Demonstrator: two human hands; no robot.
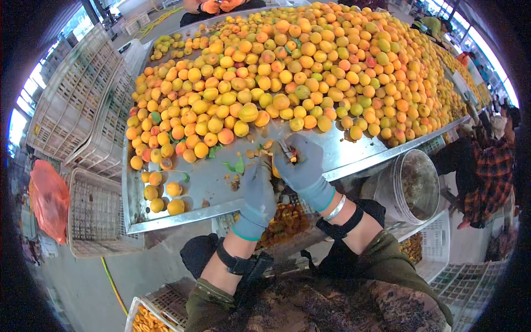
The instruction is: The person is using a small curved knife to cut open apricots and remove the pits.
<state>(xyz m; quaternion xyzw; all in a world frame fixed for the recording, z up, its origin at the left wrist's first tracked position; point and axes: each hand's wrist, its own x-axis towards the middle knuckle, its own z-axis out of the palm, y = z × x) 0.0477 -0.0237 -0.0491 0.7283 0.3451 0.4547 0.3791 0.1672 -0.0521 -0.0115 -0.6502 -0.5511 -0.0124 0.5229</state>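
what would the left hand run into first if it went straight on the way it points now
Likely the small fruit scrap just beyond the left hand, then the heaped fruit; height above the metal table is unclear, so it might pass over the scrap.

Daylight burns white through openings [490,53] left and right of the tabletop [345,156], whose bare near side glares; around it, fisheye distortion bends into grainy black corners.

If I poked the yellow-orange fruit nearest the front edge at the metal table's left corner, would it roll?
Probably: the fruit looks nearly round, and the metal table looks smooth. Going left, it might soon bump another fruit close by. Its skin looks smooth too, so it could feel a bit slippery.
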